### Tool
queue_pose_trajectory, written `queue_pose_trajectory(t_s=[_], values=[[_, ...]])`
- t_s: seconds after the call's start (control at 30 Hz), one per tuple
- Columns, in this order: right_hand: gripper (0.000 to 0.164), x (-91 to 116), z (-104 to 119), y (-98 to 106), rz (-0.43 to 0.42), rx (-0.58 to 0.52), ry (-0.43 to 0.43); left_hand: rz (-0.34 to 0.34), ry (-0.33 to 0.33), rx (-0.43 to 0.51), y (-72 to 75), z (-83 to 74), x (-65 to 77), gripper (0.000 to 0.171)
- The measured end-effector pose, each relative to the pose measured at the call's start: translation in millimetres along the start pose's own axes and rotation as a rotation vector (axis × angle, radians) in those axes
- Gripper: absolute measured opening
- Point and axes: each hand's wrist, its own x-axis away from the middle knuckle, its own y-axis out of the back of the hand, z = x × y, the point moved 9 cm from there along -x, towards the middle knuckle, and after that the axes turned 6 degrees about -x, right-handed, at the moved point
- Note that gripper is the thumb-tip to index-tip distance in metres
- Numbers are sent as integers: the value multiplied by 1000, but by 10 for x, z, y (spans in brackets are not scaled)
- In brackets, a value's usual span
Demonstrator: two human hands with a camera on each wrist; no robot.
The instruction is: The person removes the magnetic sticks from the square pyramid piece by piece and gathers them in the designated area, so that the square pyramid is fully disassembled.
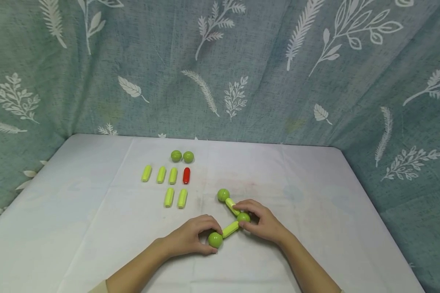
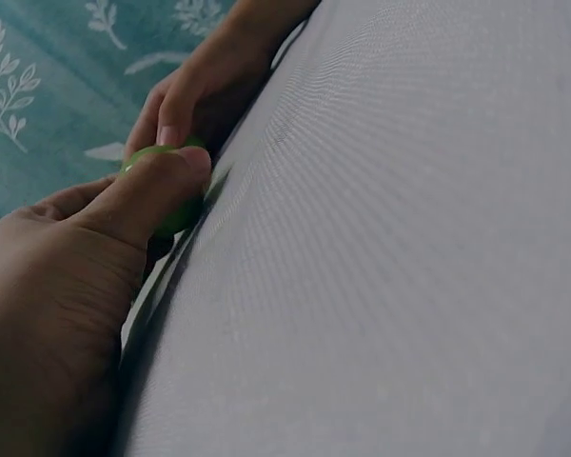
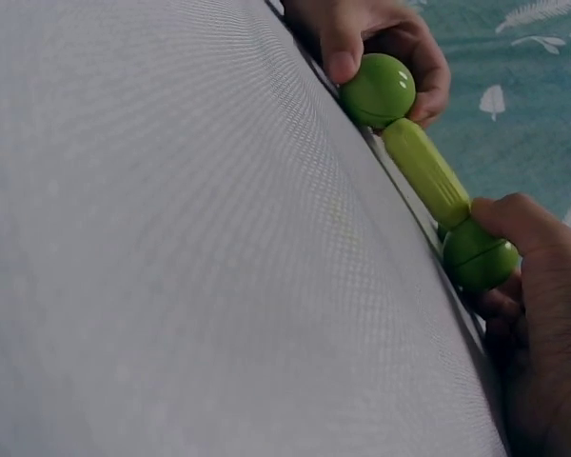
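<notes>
On the white-covered tabletop (image 1: 315,191), a bent chain (image 3: 425,171) of green balls and yellow-green sticks lies between the two hands, as I view it from my remote post. Done, so far as I can judge: three balls and two sticks stand end to end in a V, running from the near ball (image 1: 215,240) through the near stick (image 1: 230,229), the corner ball (image 1: 243,217) and the far stick (image 1: 232,206) to the far ball (image 1: 223,195). Whether each joint is fully seated I cannot tell. Left unused, beyond the chain and toward the left, are two loose balls (image 1: 176,156), five loose sticks (image 1: 161,175) of yellow-green and one red stick (image 1: 186,175); I therefore judge the work to be partway along.

The left hand (image 1: 190,236) grasps the near ball, its fingers curled on the far side and its thumb on the near side. The right hand (image 1: 262,222) grips the corner ball between thumb and fingers, with a fingertip reaching to the far stick. The near stick spans the gap between the two grips, touching both held balls; the far ball lies just beyond the right fingers, at the chain's unheld end.
</notes>
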Motion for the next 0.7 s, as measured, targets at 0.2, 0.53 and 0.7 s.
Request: queue_pose_trajectory(t_s=[0.2,0.53,0.7], values=[[39,-7,2,13,-7,7,24,-26,32,19,36,63,26,37],[39,10,-14,18,-17,3,21,-215,126,-56,517,113,11,44],[39,15,-3,12,-17,5,51,-249,267,-110,836,419,94,45]])
